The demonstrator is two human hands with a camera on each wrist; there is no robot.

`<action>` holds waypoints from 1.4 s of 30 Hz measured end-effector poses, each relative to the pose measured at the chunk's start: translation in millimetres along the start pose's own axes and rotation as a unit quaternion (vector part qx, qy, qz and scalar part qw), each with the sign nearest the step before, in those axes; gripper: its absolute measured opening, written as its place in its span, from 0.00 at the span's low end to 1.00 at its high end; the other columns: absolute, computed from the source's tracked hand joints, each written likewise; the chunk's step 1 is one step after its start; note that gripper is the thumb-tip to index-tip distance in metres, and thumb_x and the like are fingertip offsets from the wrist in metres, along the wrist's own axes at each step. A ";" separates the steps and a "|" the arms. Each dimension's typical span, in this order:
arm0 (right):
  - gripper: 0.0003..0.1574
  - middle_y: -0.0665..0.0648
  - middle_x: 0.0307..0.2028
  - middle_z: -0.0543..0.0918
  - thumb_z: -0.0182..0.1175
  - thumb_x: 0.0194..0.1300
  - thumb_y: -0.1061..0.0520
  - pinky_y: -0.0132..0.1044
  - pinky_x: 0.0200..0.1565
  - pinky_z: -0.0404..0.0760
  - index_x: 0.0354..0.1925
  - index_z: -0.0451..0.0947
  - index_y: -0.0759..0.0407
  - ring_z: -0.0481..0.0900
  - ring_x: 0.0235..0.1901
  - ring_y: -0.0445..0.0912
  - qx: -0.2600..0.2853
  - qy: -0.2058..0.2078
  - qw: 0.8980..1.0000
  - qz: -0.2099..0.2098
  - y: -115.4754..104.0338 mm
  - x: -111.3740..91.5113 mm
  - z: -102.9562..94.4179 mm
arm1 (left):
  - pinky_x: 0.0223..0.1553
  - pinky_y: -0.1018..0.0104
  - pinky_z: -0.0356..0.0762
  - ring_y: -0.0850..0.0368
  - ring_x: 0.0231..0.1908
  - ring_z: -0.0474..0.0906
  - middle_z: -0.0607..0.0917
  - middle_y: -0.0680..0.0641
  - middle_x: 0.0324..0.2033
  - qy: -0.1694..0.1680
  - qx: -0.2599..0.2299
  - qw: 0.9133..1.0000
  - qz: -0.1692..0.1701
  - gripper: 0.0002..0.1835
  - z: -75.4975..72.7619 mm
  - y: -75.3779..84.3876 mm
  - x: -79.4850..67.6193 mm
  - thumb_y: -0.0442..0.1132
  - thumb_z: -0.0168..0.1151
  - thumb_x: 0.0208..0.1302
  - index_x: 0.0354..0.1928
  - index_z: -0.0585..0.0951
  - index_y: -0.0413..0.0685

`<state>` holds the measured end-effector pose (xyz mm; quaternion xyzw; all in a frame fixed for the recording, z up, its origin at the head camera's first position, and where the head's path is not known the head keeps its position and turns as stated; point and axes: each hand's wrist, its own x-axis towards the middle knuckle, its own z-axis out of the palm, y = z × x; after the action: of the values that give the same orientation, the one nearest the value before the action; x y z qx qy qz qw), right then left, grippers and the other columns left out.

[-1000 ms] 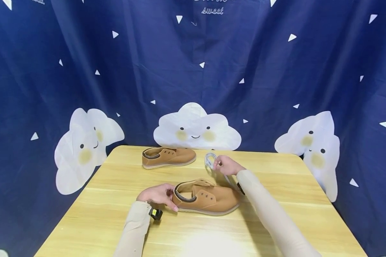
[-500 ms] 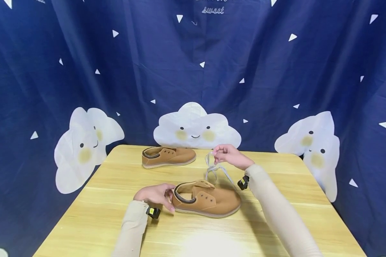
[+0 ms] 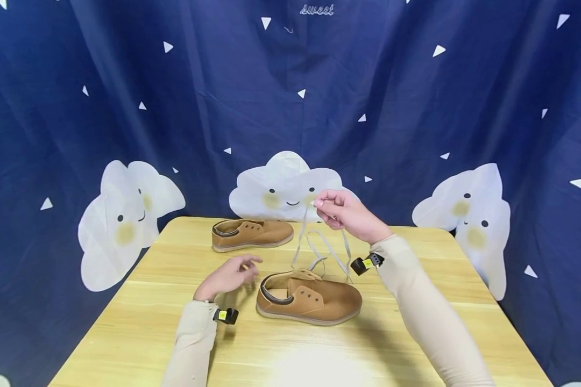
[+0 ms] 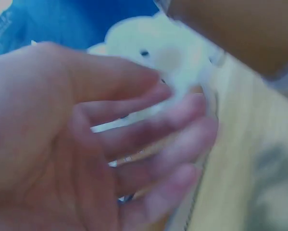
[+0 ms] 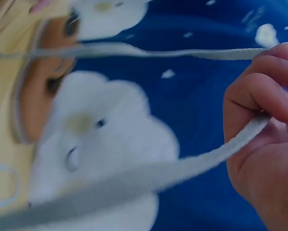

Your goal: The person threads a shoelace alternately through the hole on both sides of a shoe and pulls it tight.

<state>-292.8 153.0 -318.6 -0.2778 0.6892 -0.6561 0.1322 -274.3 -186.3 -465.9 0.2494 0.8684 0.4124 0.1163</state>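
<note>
My right hand (image 3: 345, 213) pinches a light grey shoelace (image 3: 298, 239) up above the table, with its fingers curled. In the right wrist view two strands of the shoelace (image 5: 134, 185) run out of the hand (image 5: 266, 110). Lower loops trail down behind the near brown shoe (image 3: 336, 301). This shoe stands upright, toe to the right, and bare eyelets show on its flap. Left of its heel my left hand (image 3: 229, 278) hovers apart from it, fingers loosely bent and holding nothing. The left wrist view shows the hand's spread fingers (image 4: 163, 159), blurred.
A second brown shoe (image 3: 254, 235) stands near the table's back edge, toe to the right. The wooden table (image 3: 416, 322) meets a dark blue curtain (image 3: 213, 97) with white clouds behind and at both sides.
My right hand has risen, drawing the bundled shoelace up into long hanging strands. My left hand has let go of the near shoe's heel and moved slightly left and away.
</note>
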 end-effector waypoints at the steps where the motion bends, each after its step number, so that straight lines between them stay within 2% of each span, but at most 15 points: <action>1: 0.09 0.48 0.23 0.72 0.52 0.79 0.60 0.31 0.21 0.55 0.39 0.75 0.60 0.60 0.16 0.37 0.008 -0.006 1.000 -0.008 -8.1 -2.2 2.7 | 0.45 0.63 0.82 0.47 0.45 0.85 0.86 0.38 0.49 0.030 0.000 1.000 0.008 0.20 0.6 6.3 0.6 0.40 0.54 0.79 0.66 0.77 0.38; 3: 0.08 0.49 0.23 0.71 0.52 0.79 0.60 0.32 0.21 0.53 0.39 0.75 0.62 0.60 0.16 0.37 0.024 -0.017 0.999 -0.023 -23.4 -7.8 7.9 | 0.47 0.65 0.81 0.48 0.48 0.85 0.87 0.42 0.50 0.078 -0.019 0.997 0.020 0.19 2.9 21.1 1.4 0.44 0.53 0.80 0.65 0.79 0.44; 5: 0.08 0.49 0.23 0.71 0.52 0.79 0.60 0.33 0.21 0.50 0.40 0.75 0.60 0.58 0.15 0.38 0.042 -0.034 0.998 -0.032 -36.7 -14.0 13.4 | 0.53 0.64 0.81 0.47 0.53 0.84 0.87 0.43 0.54 0.114 -0.062 0.991 0.037 0.19 6.2 39.4 1.6 0.47 0.53 0.81 0.64 0.80 0.48; 9: 0.08 0.49 0.21 0.70 0.52 0.79 0.60 0.36 0.19 0.47 0.40 0.76 0.57 0.54 0.13 0.40 0.062 -0.074 0.995 -0.038 -53.6 -27.5 26.8 | 0.61 0.63 0.79 0.47 0.58 0.82 0.86 0.43 0.56 0.154 -0.159 0.971 0.094 0.18 14.5 78.8 -1.3 0.47 0.49 0.82 0.62 0.81 0.48; 12: 0.09 0.47 0.20 0.70 0.52 0.78 0.61 0.36 0.16 0.46 0.40 0.78 0.54 0.53 0.12 0.40 0.050 -0.108 0.993 -0.026 -53.5 -35.9 36.6 | 0.62 0.60 0.79 0.52 0.59 0.81 0.84 0.37 0.57 0.137 -0.216 0.955 0.148 0.21 20.3 105.5 -7.6 0.46 0.44 0.84 0.62 0.81 0.43; 15: 0.08 0.46 0.19 0.71 0.53 0.78 0.60 0.34 0.15 0.49 0.40 0.78 0.57 0.55 0.12 0.39 0.009 -0.132 0.991 0.000 -43.8 -42.8 44.4 | 0.63 0.60 0.79 0.58 0.58 0.83 0.84 0.34 0.56 0.080 -0.263 0.944 0.184 0.25 25.0 124.5 -14.0 0.47 0.39 0.85 0.61 0.79 0.37; 17: 0.09 0.46 0.19 0.72 0.54 0.78 0.59 0.31 0.16 0.52 0.41 0.77 0.63 0.56 0.13 0.38 -0.015 -0.140 0.990 0.021 -31.7 -46.7 47.3 | 0.62 0.60 0.81 0.60 0.54 0.85 0.86 0.37 0.52 0.031 -0.288 0.938 0.190 0.27 28.5 130.2 -15.4 0.47 0.37 0.85 0.60 0.78 0.31; 19: 0.12 0.47 0.20 0.74 0.56 0.78 0.58 0.30 0.16 0.54 0.43 0.75 0.69 0.58 0.13 0.36 -0.035 -0.137 0.989 0.038 -16.8 -50.6 48.7 | 0.59 0.60 0.82 0.61 0.48 0.86 0.89 0.42 0.45 -0.015 -0.303 0.936 0.179 0.28 31.8 130.8 -14.8 0.47 0.38 0.85 0.57 0.77 0.26; 22: 0.14 0.47 0.20 0.75 0.56 0.78 0.58 0.28 0.17 0.56 0.43 0.75 0.72 0.59 0.13 0.35 -0.042 -0.124 0.990 0.053 9.1 -56.9 47.1 | 0.52 0.63 0.84 0.61 0.39 0.86 0.87 0.52 0.35 -0.071 -0.298 0.940 0.151 0.25 36.1 124.3 -10.5 0.44 0.42 0.84 0.50 0.78 0.23; 25: 0.12 0.45 0.21 0.76 0.56 0.78 0.58 0.28 0.17 0.57 0.43 0.76 0.69 0.60 0.14 0.34 -0.034 -0.118 0.991 0.062 34.6 -63.9 43.5 | 0.43 0.67 0.83 0.62 0.32 0.82 0.82 0.53 0.28 -0.110 -0.273 0.948 0.124 0.21 39.3 112.9 -6.2 0.41 0.47 0.83 0.45 0.77 0.24; 28: 0.16 0.45 0.21 0.77 0.56 0.78 0.57 0.32 0.16 0.57 0.43 0.75 0.74 0.63 0.14 0.34 -0.036 -0.124 0.990 0.064 57.4 -70.9 38.0 | 0.33 0.70 0.78 0.62 0.27 0.76 0.77 0.51 0.24 -0.136 -0.250 0.952 0.113 0.20 41.6 101.9 -3.1 0.39 0.49 0.82 0.43 0.76 0.22; 31: 0.20 0.45 0.22 0.77 0.55 0.79 0.58 0.37 0.16 0.58 0.44 0.72 0.80 0.64 0.15 0.34 -0.054 -0.139 0.987 0.057 77.8 -77.7 29.9 | 0.30 0.71 0.74 0.63 0.25 0.72 0.73 0.50 0.22 -0.155 -0.235 0.953 0.112 0.21 42.8 93.5 -0.7 0.39 0.49 0.82 0.43 0.76 0.20; 34: 0.21 0.47 0.24 0.77 0.54 0.79 0.58 0.38 0.17 0.61 0.42 0.72 0.81 0.66 0.17 0.34 -0.078 -0.152 0.984 0.052 93.3 -84.2 21.2 | 0.28 0.71 0.73 0.63 0.23 0.70 0.72 0.49 0.21 -0.161 -0.209 0.958 0.115 0.20 42.2 87.1 0.6 0.39 0.49 0.81 0.42 0.77 0.22; 38: 0.20 0.65 0.23 0.77 0.53 0.80 0.59 0.32 0.19 0.69 0.41 0.72 0.81 0.70 0.19 0.35 -0.085 -0.162 0.982 0.053 106.9 -91.5 9.0 | 0.23 0.70 0.72 0.65 0.21 0.69 0.73 0.44 0.20 -0.163 -0.168 0.967 0.105 0.19 38.8 79.8 2.1 0.39 0.50 0.81 0.41 0.80 0.25; 42: 0.20 0.81 0.28 0.75 0.53 0.79 0.59 0.27 0.24 0.75 0.42 0.73 0.80 0.74 0.21 0.36 -0.084 -0.164 0.981 0.064 114.3 -94.8 -3.5 | 0.22 0.71 0.69 0.65 0.20 0.67 0.76 0.39 0.25 -0.167 -0.145 0.973 0.071 0.18 32.8 74.3 1.8 0.41 0.52 0.81 0.43 0.83 0.29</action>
<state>-241.8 206.9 -447.2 -0.3474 0.7267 -0.5318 0.2616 -237.4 -124.1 -429.2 0.3562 0.7478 0.4936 0.2650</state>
